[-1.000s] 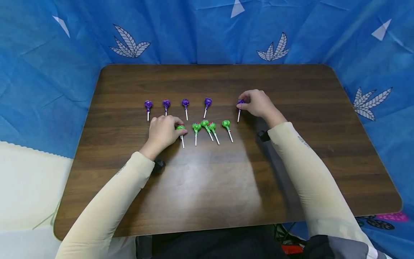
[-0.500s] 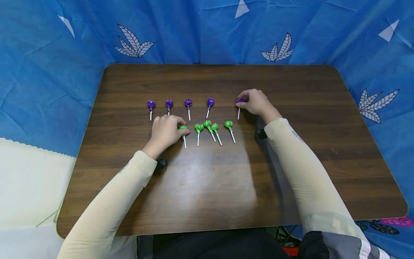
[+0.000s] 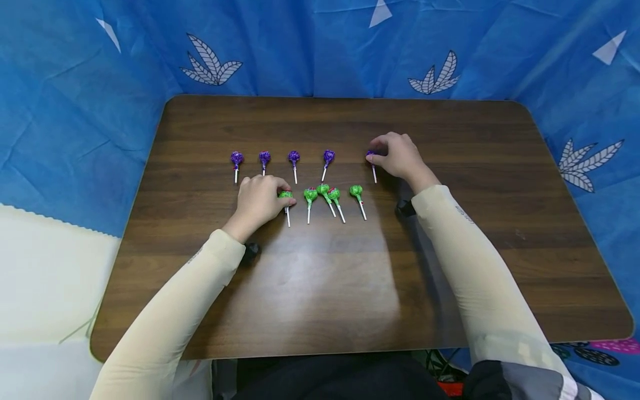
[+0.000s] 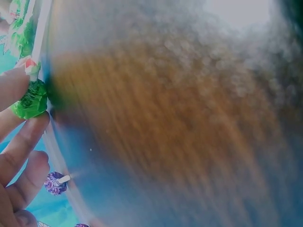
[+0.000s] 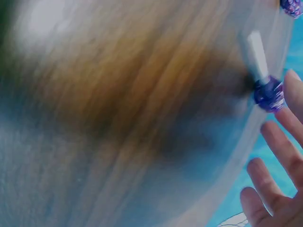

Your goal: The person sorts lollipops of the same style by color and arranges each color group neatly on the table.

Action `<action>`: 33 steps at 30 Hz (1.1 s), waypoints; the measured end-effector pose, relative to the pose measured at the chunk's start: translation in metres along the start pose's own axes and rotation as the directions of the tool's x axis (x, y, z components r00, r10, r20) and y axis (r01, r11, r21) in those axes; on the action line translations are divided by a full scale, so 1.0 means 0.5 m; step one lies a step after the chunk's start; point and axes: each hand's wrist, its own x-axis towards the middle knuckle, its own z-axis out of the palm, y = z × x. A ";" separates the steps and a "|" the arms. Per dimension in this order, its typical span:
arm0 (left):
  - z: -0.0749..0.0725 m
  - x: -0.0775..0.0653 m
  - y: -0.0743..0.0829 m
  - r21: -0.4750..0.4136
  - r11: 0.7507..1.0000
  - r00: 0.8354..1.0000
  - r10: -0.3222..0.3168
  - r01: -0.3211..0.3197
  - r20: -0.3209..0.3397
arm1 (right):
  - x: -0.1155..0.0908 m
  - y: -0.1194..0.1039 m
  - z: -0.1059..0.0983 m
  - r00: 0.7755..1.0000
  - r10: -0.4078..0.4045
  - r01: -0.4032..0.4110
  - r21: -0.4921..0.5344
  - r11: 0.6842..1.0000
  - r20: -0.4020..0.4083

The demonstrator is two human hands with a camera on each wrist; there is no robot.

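Observation:
My left hand [image 3: 261, 201] pinches the wrapped head of a green lollipop [image 4: 32, 101] between thumb and fingertips; its white stick points toward the table's front edge. This lollipop lies at the left end of a row of green lollipops [image 3: 310, 195]. Farther back, my right hand [image 3: 399, 156] has thumb and index finger on the head of a purple lollipop [image 5: 269, 94], the rightmost of a purple row. Its other fingers are spread apart in the right wrist view. Left of it lies another purple lollipop [image 3: 328, 157], across a wider gap.
More purple lollipops [image 3: 294, 156] lie spaced out to the left in the back row. Two green lollipops [image 3: 334, 194] touch or overlap mid-row, and one green lollipop [image 3: 356, 191] lies apart at the right. The brown table [image 3: 320, 311] has a blue curtain [image 3: 340, 50] behind it.
The purple lollipop at my right hand has turned: its stick leaned left, then stood nearly straight, and now slants right. My left hand keeps its pinch on the green lollipop. The head view shifts slightly.

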 end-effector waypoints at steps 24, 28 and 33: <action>-0.005 0.001 0.003 -0.013 1.000 1.000 -0.009 0.009 0.025 | -0.100 -0.205 0.149 0.912 -0.403 0.411 -0.206 0.888 0.084; -0.008 0.000 0.003 -0.017 1.000 0.999 -0.019 0.019 0.037 | -0.097 -0.211 0.154 0.911 -0.401 0.412 -0.201 0.889 0.093; -0.012 0.000 0.000 -0.057 0.998 0.998 -0.006 0.010 0.060 | -0.097 -0.209 0.155 0.915 -0.395 0.404 -0.188 0.895 0.082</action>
